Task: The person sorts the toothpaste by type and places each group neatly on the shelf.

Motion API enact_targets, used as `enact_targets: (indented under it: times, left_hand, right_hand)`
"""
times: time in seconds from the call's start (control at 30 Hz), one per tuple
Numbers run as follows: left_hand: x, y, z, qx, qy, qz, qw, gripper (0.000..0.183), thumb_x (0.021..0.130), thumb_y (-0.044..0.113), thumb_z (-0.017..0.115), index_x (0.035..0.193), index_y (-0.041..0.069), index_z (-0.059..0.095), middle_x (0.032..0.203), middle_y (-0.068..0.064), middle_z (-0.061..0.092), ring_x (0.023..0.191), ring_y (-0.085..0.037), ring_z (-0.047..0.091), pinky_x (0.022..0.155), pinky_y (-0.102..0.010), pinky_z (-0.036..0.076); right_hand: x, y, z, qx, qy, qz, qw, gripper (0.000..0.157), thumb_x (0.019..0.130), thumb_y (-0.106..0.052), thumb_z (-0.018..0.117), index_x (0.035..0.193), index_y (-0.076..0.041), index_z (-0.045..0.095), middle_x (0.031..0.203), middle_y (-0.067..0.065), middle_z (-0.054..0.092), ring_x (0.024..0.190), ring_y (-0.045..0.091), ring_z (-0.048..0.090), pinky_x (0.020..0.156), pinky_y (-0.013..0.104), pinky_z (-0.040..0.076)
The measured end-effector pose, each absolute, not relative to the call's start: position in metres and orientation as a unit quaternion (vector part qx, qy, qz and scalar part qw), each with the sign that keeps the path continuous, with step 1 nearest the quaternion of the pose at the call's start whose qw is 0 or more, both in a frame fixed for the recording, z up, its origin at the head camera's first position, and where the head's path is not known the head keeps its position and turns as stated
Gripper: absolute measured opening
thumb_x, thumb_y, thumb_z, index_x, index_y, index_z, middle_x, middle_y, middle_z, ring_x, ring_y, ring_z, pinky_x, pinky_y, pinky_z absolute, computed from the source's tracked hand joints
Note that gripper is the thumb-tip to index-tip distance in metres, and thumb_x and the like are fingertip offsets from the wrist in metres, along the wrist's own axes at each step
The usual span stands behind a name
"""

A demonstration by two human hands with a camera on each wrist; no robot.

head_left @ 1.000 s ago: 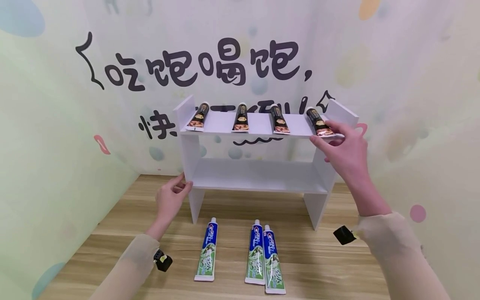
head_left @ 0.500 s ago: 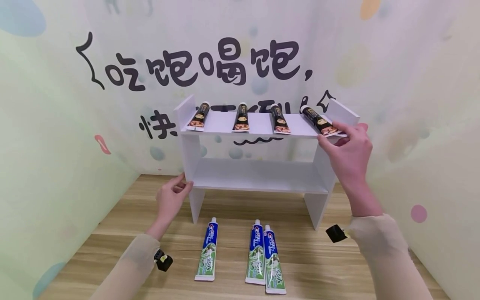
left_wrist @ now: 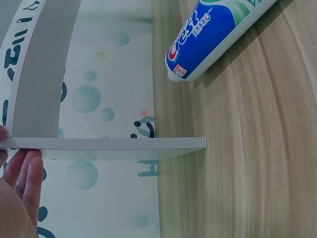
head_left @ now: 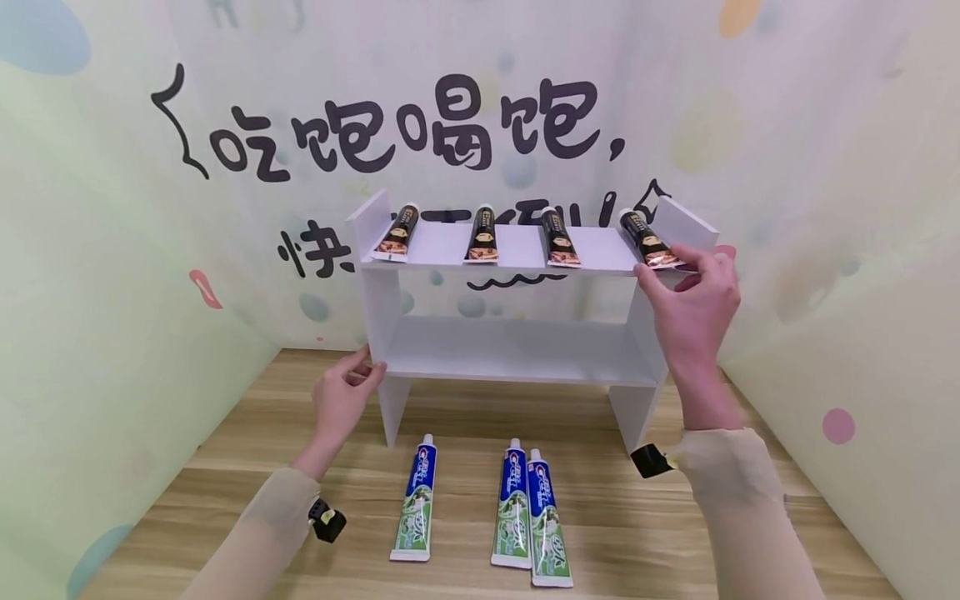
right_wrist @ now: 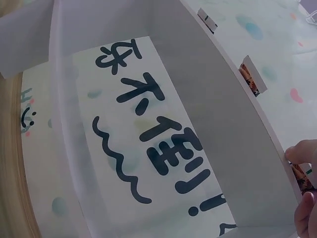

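Note:
At the right end of a white two-tier shelf (head_left: pixel 517 348), my right hand (head_left: pixel 697 296) pinches the flat lower end of a black toothpaste-style tube (head_left: pixel 643 238). This tube lies slanted on the top board, its cap toward the wall. Three matching black tubes rest along the same board: a left one (head_left: pixel 397 235), a second (head_left: pixel 482 237) and a third (head_left: pixel 559 238). My left hand (head_left: pixel 343 393) grips the shelf's left side panel (left_wrist: pixel 109 143), thumb at the front and fingers behind it. In the right wrist view, thumb and fingertips (right_wrist: pixel 302 151) enclose the tube's printed end (right_wrist: pixel 301 178).
Before the shelf, on the wooden table (head_left: pixel 247 450), lie three blue-and-green Crest toothpaste tubes: one on the left (head_left: pixel 413 505), a middle one (head_left: pixel 511 510) and a right one (head_left: pixel 548 527) touching it. A printed wall (head_left: pixel 480 50) stands close behind.
My right hand has shifted slightly right with the black tube's lower end. The cap end swung left, then back right. My left hand stays in place on the shelf.

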State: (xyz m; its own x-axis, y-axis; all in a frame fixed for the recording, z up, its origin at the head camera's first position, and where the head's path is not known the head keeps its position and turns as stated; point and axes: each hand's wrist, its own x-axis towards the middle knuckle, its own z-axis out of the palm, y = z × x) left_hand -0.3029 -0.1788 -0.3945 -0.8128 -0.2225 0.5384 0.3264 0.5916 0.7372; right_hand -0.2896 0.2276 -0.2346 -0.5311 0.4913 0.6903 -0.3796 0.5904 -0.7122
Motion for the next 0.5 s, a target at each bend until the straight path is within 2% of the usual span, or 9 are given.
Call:
enact_targets:
  times: [0.1,0.3,0.5]
  left_hand:
    - [-0.3031,-0.1782,-0.3947,-0.032,-0.839,-0.449,0.305,0.041,0.089,0.021,0.074,0.127,0.007,0.066,0.089,-0.017,0.074,0.068,-0.014,0.069,0.057,-0.013,0.048]
    - [-0.3027,-0.1792,-0.3946,-0.031,-0.84,-0.45,0.303,0.042,0.09,0.021,0.074,0.128,0.007,0.066,0.089,-0.018,0.074,0.065,-0.005,0.064,0.056,-0.013,0.048]
    - [-0.3024,-0.1787,-0.3945,-0.032,-0.841,-0.452,0.296,0.042,0.09,0.022,0.073,0.129,0.007,0.065,0.09,-0.018,0.075,0.067,-0.007,0.064,0.057,-0.012,0.048]
  right_hand:
    - [-0.2879,0.2278,-0.2344,-0.044,-0.752,0.456,0.474,0.048,0.076,-0.031,0.086,0.118,-0.011,0.072,0.089,-0.016,0.043,0.069,-0.002,0.046,0.064,0.009,0.04]
    - [-0.284,0.2268,-0.2308,-0.063,-0.766,0.461,0.444,0.053,0.076,-0.036,0.085,0.121,-0.013,0.071,0.093,-0.014,0.045,0.076,0.002,0.048,0.067,0.009,0.041]
    - [-0.2818,0.2229,-0.2276,-0.095,-0.773,0.463,0.423,0.053,0.079,-0.039,0.082,0.125,-0.017,0.069,0.104,-0.004,0.052,0.081,0.005,0.048,0.068,0.009,0.041]
